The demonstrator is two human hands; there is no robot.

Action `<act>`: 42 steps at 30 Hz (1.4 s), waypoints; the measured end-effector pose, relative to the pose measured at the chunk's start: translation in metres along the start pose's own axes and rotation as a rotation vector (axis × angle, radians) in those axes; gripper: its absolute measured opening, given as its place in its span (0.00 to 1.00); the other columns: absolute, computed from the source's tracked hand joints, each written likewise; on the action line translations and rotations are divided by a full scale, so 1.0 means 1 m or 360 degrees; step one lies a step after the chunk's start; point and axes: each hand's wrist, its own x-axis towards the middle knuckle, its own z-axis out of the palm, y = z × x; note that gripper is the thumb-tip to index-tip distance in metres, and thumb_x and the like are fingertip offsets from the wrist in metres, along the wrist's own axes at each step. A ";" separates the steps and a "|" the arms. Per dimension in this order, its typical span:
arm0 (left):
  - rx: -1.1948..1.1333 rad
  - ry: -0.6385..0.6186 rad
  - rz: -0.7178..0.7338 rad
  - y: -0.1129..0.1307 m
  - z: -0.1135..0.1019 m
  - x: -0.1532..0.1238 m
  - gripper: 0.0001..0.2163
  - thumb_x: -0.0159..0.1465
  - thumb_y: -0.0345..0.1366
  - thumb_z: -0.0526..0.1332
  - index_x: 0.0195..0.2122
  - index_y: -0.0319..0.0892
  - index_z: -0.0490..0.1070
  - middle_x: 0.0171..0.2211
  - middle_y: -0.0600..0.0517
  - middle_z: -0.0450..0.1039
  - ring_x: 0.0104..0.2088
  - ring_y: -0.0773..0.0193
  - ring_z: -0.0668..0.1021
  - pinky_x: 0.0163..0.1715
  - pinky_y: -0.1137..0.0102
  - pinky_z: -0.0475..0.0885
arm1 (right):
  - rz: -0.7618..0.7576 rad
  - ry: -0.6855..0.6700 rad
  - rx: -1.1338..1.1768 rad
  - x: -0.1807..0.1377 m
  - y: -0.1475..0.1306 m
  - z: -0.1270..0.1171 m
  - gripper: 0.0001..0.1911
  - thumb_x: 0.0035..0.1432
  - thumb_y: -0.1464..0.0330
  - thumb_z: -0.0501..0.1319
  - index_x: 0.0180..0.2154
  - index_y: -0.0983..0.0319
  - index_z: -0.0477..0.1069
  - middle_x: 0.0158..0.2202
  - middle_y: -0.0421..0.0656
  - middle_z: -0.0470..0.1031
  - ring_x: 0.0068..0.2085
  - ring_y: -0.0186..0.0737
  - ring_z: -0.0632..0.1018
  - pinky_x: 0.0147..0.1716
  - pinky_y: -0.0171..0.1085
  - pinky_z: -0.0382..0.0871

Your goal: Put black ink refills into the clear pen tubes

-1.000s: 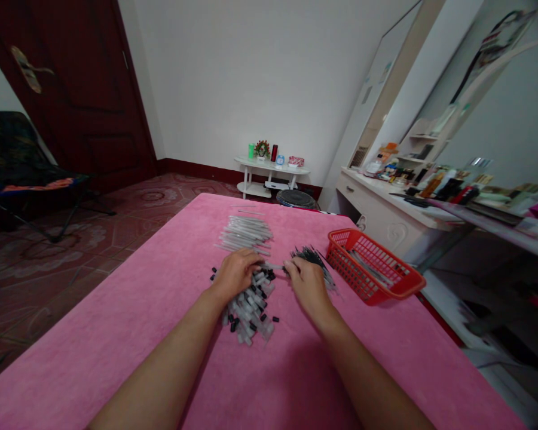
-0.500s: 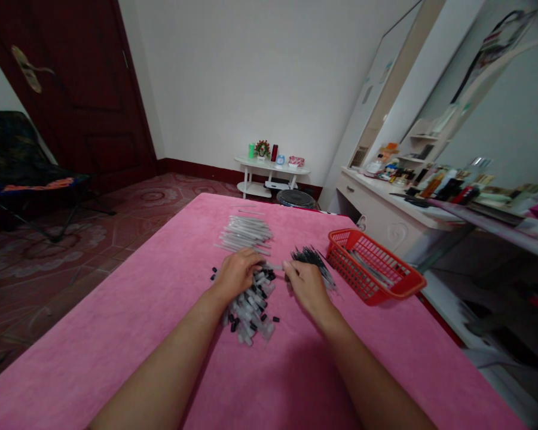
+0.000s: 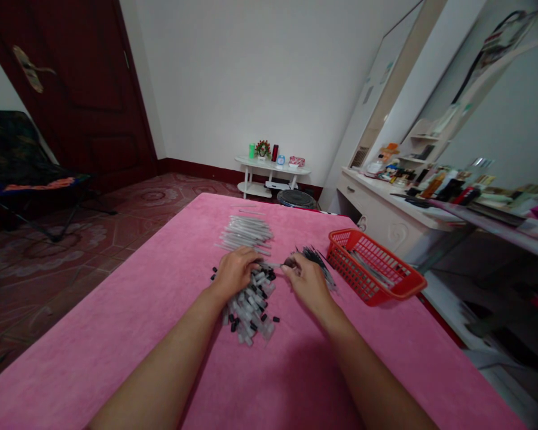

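Note:
A slim translucent pen barrel point(image 3: 271, 264) spans the gap between my two hands, just above the pile of loose parts. My left hand point(image 3: 237, 272) pinches its left end, with the fingers curled over. At the other end, my right hand point(image 3: 308, 279) is closed at the fingertips around a small dark tip; whether this is part of the barrel or a separate piece I cannot tell. Below my left hand lies a heap of clear and black pen caps point(image 3: 251, 304). Farther away are stacked clear pen barrels point(image 3: 247, 230). Dark-ended thin refills point(image 3: 317, 258) lie behind my right hand.
A red plastic basket point(image 3: 370, 294) holding some thin sticks stands right of the refills. Everything lies on a pink cloth-covered table point(image 3: 130, 334). A dressing table point(image 3: 385, 209) crowded with bottles is on the right; a folding chair point(image 3: 22, 155) is at left.
My right fingers have shifted slightly at the barrel's right end, where a dark tip now shows. My left hand stays nearly in place, and the piles look the same.

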 end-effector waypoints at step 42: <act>-0.0221 0.0227 -0.0144 -0.005 0.005 0.000 0.10 0.58 0.27 0.57 0.37 0.44 0.74 0.35 0.50 0.75 0.39 0.61 0.75 0.41 0.68 0.68 | 0.0153 -0.0368 0.0340 -0.003 0.004 0.012 0.22 0.61 0.56 0.50 0.25 0.63 0.70 0.18 0.39 0.70 0.20 0.32 0.70 0.21 0.29 0.56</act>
